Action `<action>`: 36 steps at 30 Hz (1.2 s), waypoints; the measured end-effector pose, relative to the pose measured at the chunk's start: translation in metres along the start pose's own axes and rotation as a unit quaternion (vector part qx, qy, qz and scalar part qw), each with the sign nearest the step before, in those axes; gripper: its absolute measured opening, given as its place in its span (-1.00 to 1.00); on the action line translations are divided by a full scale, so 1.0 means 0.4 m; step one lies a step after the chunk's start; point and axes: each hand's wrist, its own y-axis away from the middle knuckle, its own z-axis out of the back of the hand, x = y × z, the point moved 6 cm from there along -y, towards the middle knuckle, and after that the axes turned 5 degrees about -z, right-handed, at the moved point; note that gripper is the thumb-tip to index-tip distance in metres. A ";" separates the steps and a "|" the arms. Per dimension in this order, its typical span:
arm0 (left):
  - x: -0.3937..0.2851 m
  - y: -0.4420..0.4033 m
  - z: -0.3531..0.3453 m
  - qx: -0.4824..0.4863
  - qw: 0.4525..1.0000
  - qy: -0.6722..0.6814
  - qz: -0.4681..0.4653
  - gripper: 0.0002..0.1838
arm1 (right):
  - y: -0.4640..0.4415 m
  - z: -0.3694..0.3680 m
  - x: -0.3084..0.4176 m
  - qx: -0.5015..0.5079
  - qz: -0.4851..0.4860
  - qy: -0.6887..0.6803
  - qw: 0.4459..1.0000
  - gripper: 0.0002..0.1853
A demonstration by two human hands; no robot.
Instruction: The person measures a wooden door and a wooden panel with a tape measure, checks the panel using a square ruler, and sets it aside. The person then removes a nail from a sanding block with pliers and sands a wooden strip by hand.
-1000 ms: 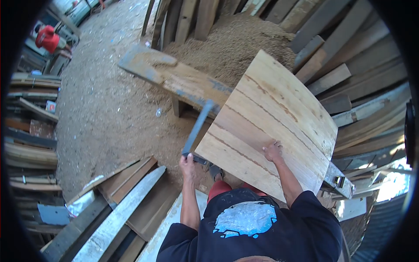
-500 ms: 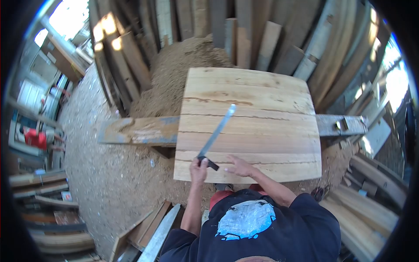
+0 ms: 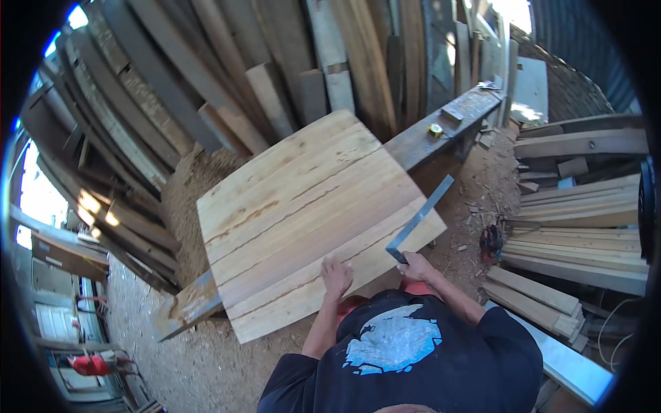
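A wide wooden panel (image 3: 303, 213), made of several glued boards with dark joint lines, lies across a bench plank. My right hand (image 3: 418, 267) is closed around the dark stock of a try square (image 3: 421, 217) at the panel's near right corner. The square's metal blade points away and to the right, over the panel's right edge. Near the panel's front edge, my left hand (image 3: 337, 277) rests on the wood, holding nothing, its fingers apart and slightly bent.
On the bench plank (image 3: 420, 141) beyond the panel sit a yellow tape measure (image 3: 435, 129) and a small wood block (image 3: 452, 114). Boards lean along the back beside a sawdust heap (image 3: 189, 199). Stacked lumber (image 3: 571, 241) and a power tool (image 3: 491, 242) lie right. A person in red (image 3: 89, 365) is far left.
The try square has passed from my left hand to my right and moved to the panel's right side. My left hand has come down on the panel. The view has turned right.
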 end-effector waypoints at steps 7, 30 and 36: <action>0.031 -0.011 -0.144 -0.007 0.988 -0.152 0.039 0.02 | 0.080 0.212 -0.284 -0.074 -0.104 -0.005 0.992 -0.72; -0.065 -0.137 -0.136 -0.048 0.974 -0.160 0.154 -0.07 | -0.484 0.519 -0.193 -0.109 -0.102 0.041 0.988 -0.67; -0.061 -0.137 -0.137 -0.065 0.968 -0.186 0.154 -0.13 | -0.671 0.566 -0.209 -0.050 -0.098 0.100 0.989 -0.65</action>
